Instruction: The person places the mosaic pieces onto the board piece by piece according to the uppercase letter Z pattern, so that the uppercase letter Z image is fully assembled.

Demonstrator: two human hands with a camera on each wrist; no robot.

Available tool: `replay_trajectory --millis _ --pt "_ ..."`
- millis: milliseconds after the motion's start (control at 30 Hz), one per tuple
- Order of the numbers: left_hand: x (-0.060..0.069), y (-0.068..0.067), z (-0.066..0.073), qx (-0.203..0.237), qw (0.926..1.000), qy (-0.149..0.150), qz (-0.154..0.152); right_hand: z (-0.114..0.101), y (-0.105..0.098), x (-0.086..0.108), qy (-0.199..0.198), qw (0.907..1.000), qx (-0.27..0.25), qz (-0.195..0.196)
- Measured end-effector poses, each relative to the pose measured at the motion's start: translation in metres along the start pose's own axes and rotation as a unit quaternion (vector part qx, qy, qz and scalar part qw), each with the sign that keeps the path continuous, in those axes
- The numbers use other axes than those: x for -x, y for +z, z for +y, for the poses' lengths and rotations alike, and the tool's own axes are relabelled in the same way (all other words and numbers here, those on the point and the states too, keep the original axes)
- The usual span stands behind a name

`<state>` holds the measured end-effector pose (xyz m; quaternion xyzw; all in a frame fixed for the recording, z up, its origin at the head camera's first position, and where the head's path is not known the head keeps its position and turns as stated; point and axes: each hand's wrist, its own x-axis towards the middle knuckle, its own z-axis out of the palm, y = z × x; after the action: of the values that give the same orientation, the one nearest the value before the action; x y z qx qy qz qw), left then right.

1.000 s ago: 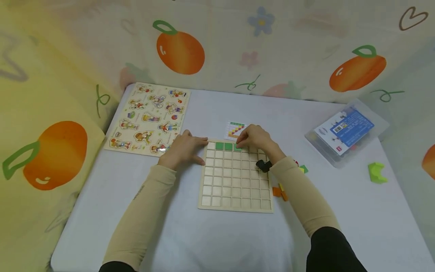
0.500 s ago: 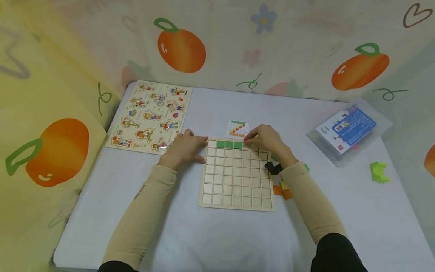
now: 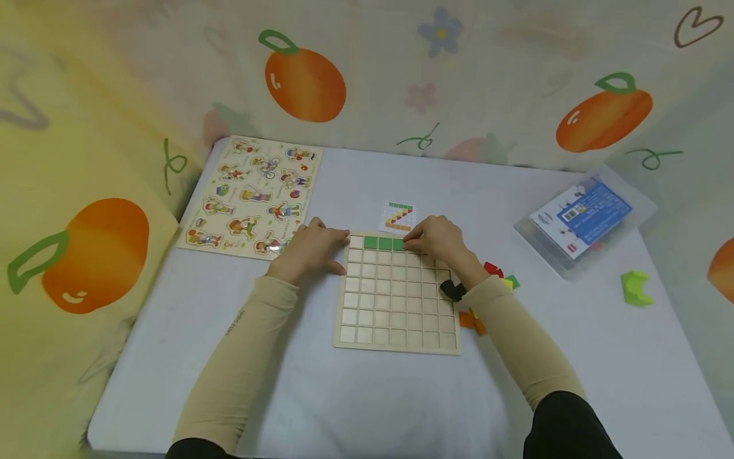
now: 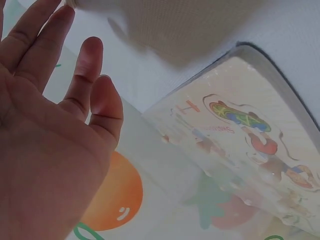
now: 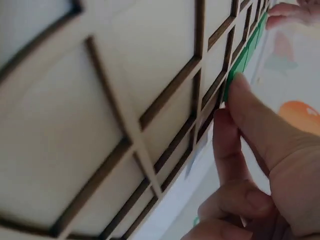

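A wooden grid board (image 3: 381, 317) lies on the table in the head view, with a row of green square tiles (image 3: 385, 243) along its far edge. My left hand (image 3: 309, 252) rests at the board's left edge, index finger and thumb spread apart. Its other fingers are loosely extended in the left wrist view. My right hand (image 3: 438, 239) is at the far edge, just right of the visible green tiles. In the right wrist view, its thumb and index finger pinch at a green tile (image 5: 239, 66) in the row; the fingers partly hide it. A small pattern card (image 3: 398, 217) lies behind the board.
Loose orange tiles (image 3: 467, 320) and red tiles (image 3: 493, 269) lie right of the board, partly hidden by the right forearm. A clear plastic box (image 3: 579, 220) and a light green piece (image 3: 635, 289) are farther right. A picture puzzle board (image 3: 252, 197) lies at left.
My right hand shifted slightly right along the board's far edge, then came back left beside the green tiles. My left hand stayed at the board's left edge.
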<state>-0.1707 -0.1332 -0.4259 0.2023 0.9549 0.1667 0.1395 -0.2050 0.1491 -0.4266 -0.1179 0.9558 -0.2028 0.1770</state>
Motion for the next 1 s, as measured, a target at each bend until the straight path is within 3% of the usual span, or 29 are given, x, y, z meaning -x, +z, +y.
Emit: replay_trajectory --millis 233,533,667,833,1000 --pt "-0.004 -0.001 0.004 -0.024 0.9997 -0.005 -0.004 0.010 -0.009 0.010 0.035 0.9992 -0.015 0.011" --pt "-0.003 0.000 0.004 -0.011 0.9999 -0.007 -0.007 0.067 -0.038 0.048 0.117 0.9929 0.017 0.001" --pt "0.000 -0.001 0.003 -0.005 0.9999 -0.008 -0.007 0.077 -0.038 0.055 0.118 0.9925 0.029 -0.016" --pt "0.001 -0.001 0.004 -0.009 0.9999 -0.002 -0.005 0.074 -0.033 0.055 0.106 0.9934 0.031 -0.030" --pt "0.001 -0.001 0.005 -0.010 0.9999 0.003 -0.003 0.073 -0.033 0.057 0.101 0.9944 0.000 -0.033"
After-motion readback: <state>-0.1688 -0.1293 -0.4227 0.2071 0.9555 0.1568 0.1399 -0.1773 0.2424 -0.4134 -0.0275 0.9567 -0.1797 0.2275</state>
